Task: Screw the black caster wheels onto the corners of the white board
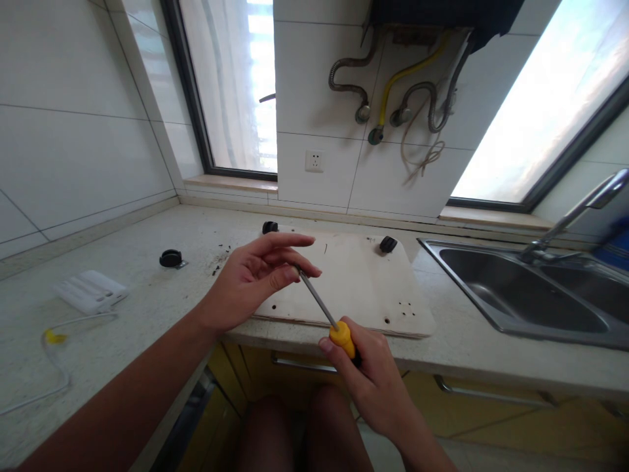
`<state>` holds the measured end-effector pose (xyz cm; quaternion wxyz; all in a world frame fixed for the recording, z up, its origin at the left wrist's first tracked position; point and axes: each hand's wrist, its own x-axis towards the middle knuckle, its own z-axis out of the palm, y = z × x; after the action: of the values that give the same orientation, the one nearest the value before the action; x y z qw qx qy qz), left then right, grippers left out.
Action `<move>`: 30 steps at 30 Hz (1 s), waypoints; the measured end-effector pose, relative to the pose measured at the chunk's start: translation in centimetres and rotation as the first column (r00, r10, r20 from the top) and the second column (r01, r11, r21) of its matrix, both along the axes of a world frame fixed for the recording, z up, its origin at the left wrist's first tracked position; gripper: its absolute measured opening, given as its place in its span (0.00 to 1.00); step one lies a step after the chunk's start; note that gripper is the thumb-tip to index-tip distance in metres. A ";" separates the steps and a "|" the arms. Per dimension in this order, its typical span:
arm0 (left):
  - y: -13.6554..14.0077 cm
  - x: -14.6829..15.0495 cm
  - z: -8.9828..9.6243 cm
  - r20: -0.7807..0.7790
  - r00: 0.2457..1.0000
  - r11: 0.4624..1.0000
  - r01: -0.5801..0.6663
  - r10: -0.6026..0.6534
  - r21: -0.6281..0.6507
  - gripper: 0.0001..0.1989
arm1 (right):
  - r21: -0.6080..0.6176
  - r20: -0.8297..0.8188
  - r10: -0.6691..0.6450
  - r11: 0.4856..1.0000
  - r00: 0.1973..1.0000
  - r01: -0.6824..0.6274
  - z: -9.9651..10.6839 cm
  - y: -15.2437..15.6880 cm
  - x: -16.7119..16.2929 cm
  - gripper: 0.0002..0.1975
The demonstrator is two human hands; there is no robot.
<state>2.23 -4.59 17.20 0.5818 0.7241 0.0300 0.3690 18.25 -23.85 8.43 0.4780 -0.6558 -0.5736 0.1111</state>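
Note:
My right hand (371, 373) is wrapped round the yellow and black handle of a screwdriver (318, 298). Its metal shaft slants up and left to my left hand (260, 272), whose thumb and fingers close on the tip. Whether a screw is also pinched there is hidden. Beneath both hands a white board (354, 282) lies flat on the counter, with several small holes near its corners. One black caster (388, 244) stands at the board's far right corner, and another black caster (270, 227) at its far left.
On the counter (162, 295) at left are a black round part (171, 258), a white power bank (91, 292), a white cable (63, 373) and scattered dark bits. A steel sink (515, 288) with a tap (574, 216) is at right. Drawer handles (491, 392) jut out below the counter edge.

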 end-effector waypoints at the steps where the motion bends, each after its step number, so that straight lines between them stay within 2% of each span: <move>1: 0.0 0.0 0.0 -0.005 1.000 1.000 0.004 -0.004 -0.005 0.17 | 0.004 -0.001 0.002 1.000 1.000 -0.002 0.0 0.0 0.0 0.23; 5: 0.1 0.3 -0.4 0.039 0.999 0.998 0.031 -0.029 -0.053 0.22 | 0.023 0.009 0.003 1.000 1.000 -0.003 0.0 -0.1 0.1 0.23; 7: 0.1 0.6 -0.4 0.109 0.994 0.990 0.036 -0.022 -0.136 0.23 | 0.056 0.018 -0.014 0.998 1.000 0.013 -0.1 -0.3 0.2 0.22; 9: 0.0 0.7 -0.2 0.169 0.986 0.964 0.046 -0.001 -0.262 0.19 | 0.122 0.021 -0.053 0.991 0.998 0.050 -0.3 -0.7 0.2 0.21; 13: -0.2 0.4 0.6 0.231 0.972 0.859 0.152 -0.041 -0.488 0.17 | 0.219 -0.024 -0.100 0.970 0.995 0.103 -1.0 -1.5 0.7 0.21; 15: -0.2 0.1 0.8 0.239 0.970 0.833 0.172 -0.049 -0.527 0.16 | 0.234 -0.056 -0.110 0.965 0.992 0.120 -1.4 -1.8 1.3 0.21; 17: -0.1 -0.1 0.8 0.212 0.977 0.847 0.136 -0.027 -0.515 0.16 | 0.238 -0.072 -0.125 0.961 0.990 0.139 -1.5 -1.9 2.2 0.22; 19: 0.0 -0.2 0.7 0.184 0.983 0.866 0.099 -0.008 -0.491 0.16 | 0.226 -0.076 -0.138 0.962 0.987 0.152 -1.2 -1.8 3.5 0.23; 21: 0.0 -0.2 0.6 0.192 0.981 0.856 0.112 -0.015 -0.504 0.16 | 0.202 -0.081 -0.154 0.965 0.985 0.168 -0.5 -1.6 5.1 0.24; 26: 0.4 0.1 0.2 0.290 0.953 0.746 0.255 -0.087 -0.615 0.14 | 0.183 -0.085 -0.205 0.959 0.975 0.217 2.2 -0.5 10.5 0.26; 28: 0.7 0.3 -0.3 0.289 0.954 0.752 0.249 -0.081 -0.610 0.13 | 0.199 -0.070 -0.242 0.947 0.968 0.251 3.4 0.4 13.1 0.23; 30: 1.0 0.9 -1.1 0.251 0.967 0.791 0.186 -0.042 -0.583 0.15 | 0.238 -0.102 -0.297 0.919 0.950 0.313 4.6 1.5 16.0 0.21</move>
<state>3.15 -3.60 16.08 0.8025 0.4555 0.0358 0.3839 34.30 -22.37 13.00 0.5868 -0.6672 -0.4584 -0.0174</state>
